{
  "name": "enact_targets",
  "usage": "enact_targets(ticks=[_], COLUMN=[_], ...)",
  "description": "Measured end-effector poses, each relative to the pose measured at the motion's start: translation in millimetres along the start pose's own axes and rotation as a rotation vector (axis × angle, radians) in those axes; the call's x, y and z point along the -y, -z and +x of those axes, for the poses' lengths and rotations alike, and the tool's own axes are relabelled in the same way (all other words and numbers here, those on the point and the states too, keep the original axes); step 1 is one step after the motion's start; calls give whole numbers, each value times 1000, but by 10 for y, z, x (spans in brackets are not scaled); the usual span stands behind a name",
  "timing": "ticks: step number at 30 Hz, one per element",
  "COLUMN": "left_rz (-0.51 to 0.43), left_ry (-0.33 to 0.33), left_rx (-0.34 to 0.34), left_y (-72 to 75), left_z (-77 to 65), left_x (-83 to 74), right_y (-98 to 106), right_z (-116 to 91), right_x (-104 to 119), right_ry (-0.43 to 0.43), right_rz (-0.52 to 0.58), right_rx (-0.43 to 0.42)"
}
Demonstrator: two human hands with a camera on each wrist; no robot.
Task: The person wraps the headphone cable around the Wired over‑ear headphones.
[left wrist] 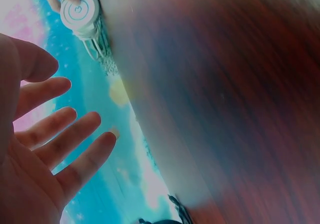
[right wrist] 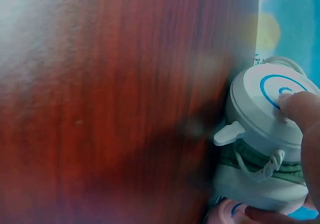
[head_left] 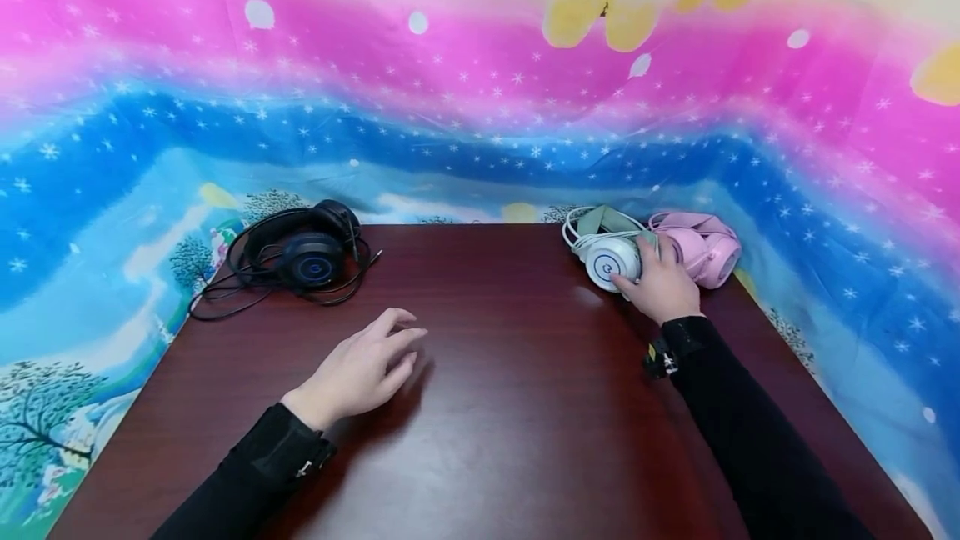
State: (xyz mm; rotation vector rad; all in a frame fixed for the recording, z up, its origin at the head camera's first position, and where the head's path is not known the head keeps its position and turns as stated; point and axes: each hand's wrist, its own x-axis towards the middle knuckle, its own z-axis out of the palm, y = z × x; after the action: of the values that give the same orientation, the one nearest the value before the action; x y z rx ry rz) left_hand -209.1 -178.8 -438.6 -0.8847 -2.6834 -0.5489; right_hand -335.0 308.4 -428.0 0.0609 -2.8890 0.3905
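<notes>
At the back right of the table, my right hand [head_left: 663, 283] grips a white headset [head_left: 606, 263] with a green headband pad. In the right wrist view, the thumb [right wrist: 299, 108] presses on the blue-ringed face of one ear cup, and fingers reach round the far side, partly hidden. Right beside it lies a pink headset [head_left: 722, 261], its ear cup close under those fingers. My left hand [head_left: 360, 369] hovers over the middle left of the table, fingers loosely spread and holding nothing. A black headset [head_left: 311, 261] with its cable lies beyond it at the back left.
The dark red-brown wooden table [head_left: 495, 407] has its back edge against a colourful printed cloth [head_left: 465, 107], which also hangs along both sides. The black headset's loose cable [head_left: 225, 311] trails to the table's left edge.
</notes>
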Motion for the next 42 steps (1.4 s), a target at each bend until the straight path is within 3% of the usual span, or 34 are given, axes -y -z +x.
enact_targets(ticks=[4, 7, 10, 12, 18, 21, 24, 26, 28, 31, 36, 39, 42], left_rz=[-3, 3, 9, 9, 11, 53, 66, 41, -3, -26, 65, 103, 99], left_ry=[56, 123, 229, 317, 538, 596, 626, 638, 654, 646, 548, 481, 423], left_rx=[-30, -66, -87, -80, 52, 171, 287, 337, 345, 305, 227, 204, 187], left_y=[51, 141, 273, 368, 550, 625, 680, 700, 696, 668, 575, 474, 355], left_z=[-78, -103, -68, -17, 309, 327, 271, 227, 178, 126, 108, 91, 65], left_x=[174, 411, 718, 946, 1627, 1882, 2037, 2087, 2104, 2089, 2049, 1932, 1700], right_y=[-71, -93, -52, -39, -91, -188, -270, -296, -300, -267, -175, -177, -214], right_z=[-150, -319, -521, -654, -980, -1052, -1051, -1016, -975, -922, -877, -894, -938], right_x=[-24, 81, 329, 546, 1134, 1354, 1459, 1470, 1445, 1390, 1324, 1276, 1227], right_ry=[30, 71, 147, 206, 390, 494, 550, 541, 518, 480, 442, 424, 417], right_rz=[43, 69, 99, 136, 138, 47, -17, -24, -8, 30, 88, 97, 96], right_rx=[-57, -137, -128, -76, 22, 39, 70, 97, 113, 116, 115, 136, 152])
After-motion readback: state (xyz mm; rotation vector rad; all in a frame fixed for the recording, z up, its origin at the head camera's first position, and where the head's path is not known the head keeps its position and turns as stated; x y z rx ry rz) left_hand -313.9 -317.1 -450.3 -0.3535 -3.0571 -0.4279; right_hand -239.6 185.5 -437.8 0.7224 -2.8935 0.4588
